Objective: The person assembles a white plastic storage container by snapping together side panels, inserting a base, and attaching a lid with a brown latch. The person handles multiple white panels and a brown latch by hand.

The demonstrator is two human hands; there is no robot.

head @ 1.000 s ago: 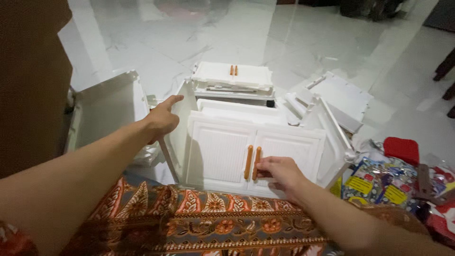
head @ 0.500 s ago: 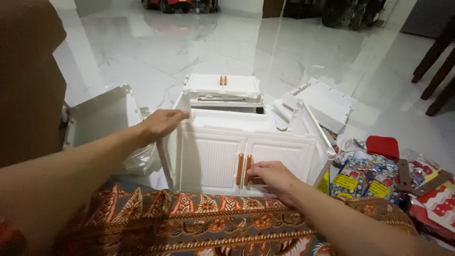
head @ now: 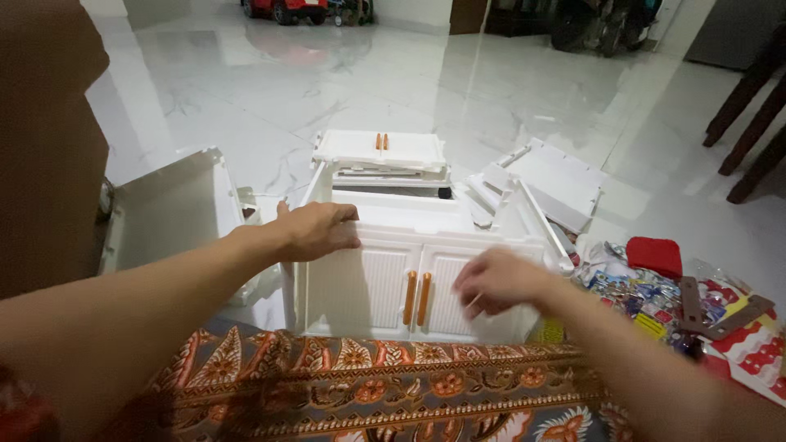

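In the head view, a small white plastic cabinet with two ribbed doors (head: 385, 278) is seen standing on the glossy white marble floor (head: 344, 90), just beyond a strip of brown patterned batik cloth (head: 385, 393) that runs along the near edge of the picture. Two upright orange handles (head: 416, 298) are set side by side where the cabinet's doors meet.

The left hand (head: 315, 231) is laid palm down on the cabinet's top left front edge, fingers spread slightly and curled over the rim; nothing is enclosed by it, it is only pressed against the panel. The right hand (head: 499, 281) is held in front of the cabinet's right door, just right of the orange handles, with the fingers loosely bent inward. The hand is blurred, so whether a small part is pinched in it cannot be told.

Behind the cabinet, a second white double-door panel with short orange handles (head: 381, 151) is lying flat on a stack of parts. To the cabinet's left, a large white flat plastic panel (head: 168, 213) is propped on the floor. To its right rear, loose white ribbed panels (head: 548, 176) are piled. Right of the cabinet, a red plastic piece (head: 655, 255) and colourful printed packaging (head: 634, 295) are scattered.
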